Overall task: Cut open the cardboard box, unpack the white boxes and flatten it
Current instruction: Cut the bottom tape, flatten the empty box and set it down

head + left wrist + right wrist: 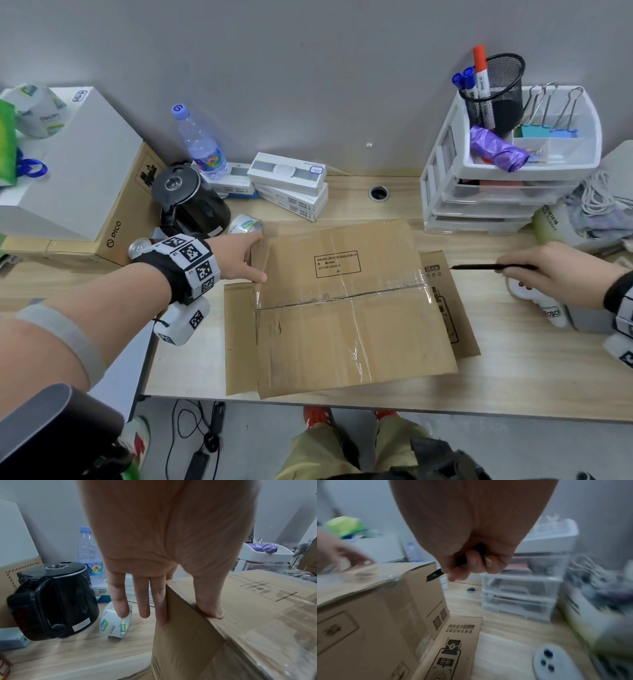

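A brown cardboard box stands on the wooden table, its top seam under clear tape and two flaps splayed flat at its base. My left hand rests at the box's far left corner. In the left wrist view its thumb presses on the top edge and its straight fingers lie down the side wall. To the right of the box my right hand grips a black knife, tip pointing at the box. White boxes are stacked at the back.
A black kettle, a water bottle and a tape roll crowd the left hand. A white drawer organiser stands back right, a large PICO carton far left. A white gadget lies under the right hand.
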Demonstrator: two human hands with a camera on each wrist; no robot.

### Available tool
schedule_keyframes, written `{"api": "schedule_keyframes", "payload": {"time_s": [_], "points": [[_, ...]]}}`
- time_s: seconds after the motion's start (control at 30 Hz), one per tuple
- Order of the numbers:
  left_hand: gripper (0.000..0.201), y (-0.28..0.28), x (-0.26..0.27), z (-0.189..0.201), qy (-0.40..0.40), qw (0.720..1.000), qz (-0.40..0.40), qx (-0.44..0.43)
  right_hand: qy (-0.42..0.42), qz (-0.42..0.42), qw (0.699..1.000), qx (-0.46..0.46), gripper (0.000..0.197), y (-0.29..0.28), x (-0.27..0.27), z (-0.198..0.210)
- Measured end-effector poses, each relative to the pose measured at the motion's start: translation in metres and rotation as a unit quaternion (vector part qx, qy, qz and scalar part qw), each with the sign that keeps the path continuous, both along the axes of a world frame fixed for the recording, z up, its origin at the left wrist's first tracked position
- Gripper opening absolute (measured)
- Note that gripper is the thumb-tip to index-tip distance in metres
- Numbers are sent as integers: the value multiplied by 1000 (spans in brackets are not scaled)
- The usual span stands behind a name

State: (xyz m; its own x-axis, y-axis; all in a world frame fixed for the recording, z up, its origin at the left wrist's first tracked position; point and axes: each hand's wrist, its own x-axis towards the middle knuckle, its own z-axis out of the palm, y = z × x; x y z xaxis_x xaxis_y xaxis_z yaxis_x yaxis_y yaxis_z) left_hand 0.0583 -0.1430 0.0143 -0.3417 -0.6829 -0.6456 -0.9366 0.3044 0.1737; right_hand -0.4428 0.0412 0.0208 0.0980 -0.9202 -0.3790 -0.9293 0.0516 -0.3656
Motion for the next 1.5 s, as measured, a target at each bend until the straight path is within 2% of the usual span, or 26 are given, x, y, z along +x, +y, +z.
{"api": "schedule_keyframes", "payload": {"time_s": [0.07,0.13,0.2,0.27,0.4,0.5,0.57,0.67,0.8,0.83,0.93,0.97,1.03,1.1,1.17,1.3,1.4,1.5], "points": [[93,-1,1,-2,3,1000,3,5,-51,-79,995,23,17,5,-7,-10],[96,-1,3,-4,6,1000,4,8,-77,-136,987,49,28,10,-9,-27],[104,-1,5,-5,10,1000,5,3,-98,-199,972,82,32,13,-13,-50],[106,-2,6,-7,15,1000,8,6,-149,-278,943,101,25,18,-15,-79],[97,-4,8,-7,27,999,15,17,-264,-417,862,114,24,23,-14,-122],[107,-5,11,-7,33,999,26,31,-267,-451,844,116,22,24,-16,-144],[108,-3,13,-8,44,998,33,37,-246,-462,845,106,19,23,-20,-158],[98,5,11,-6,61,997,46,24,-173,-472,861,81,19,19,-20,-176],[90,16,1,-10,122,986,114,12,-66,-452,887,69,28,6,-10,-172],[85,18,-3,-11,118,985,127,8,-32,-441,894,67,29,4,-6,-168],[50,26,-18,-4,57,986,156,-6,65,-396,914,55,40,-3,10,-142],[52,30,-24,0,43,985,169,4,44,-396,917,34,43,-5,18,-132],[60,43,-31,7,23,980,188,64,-79,-393,916,1,36,-6,41,-105],[52,60,-35,8,33,975,191,106,-184,-373,910,11,25,0,69,-72],[45,74,-35,7,52,974,198,94,-235,-347,908,26,16,11,99,-40],[41,85,-36,5,54,981,178,49,-186,-317,930,15,20,24,134,-13],[29,84,-35,2,81,977,195,24,-150,-315,937,-6,47,24,141,-16],[34,80,-35,5,100,976,195,-12,-92,-218,972,-8,57,23,150,-14]]}}
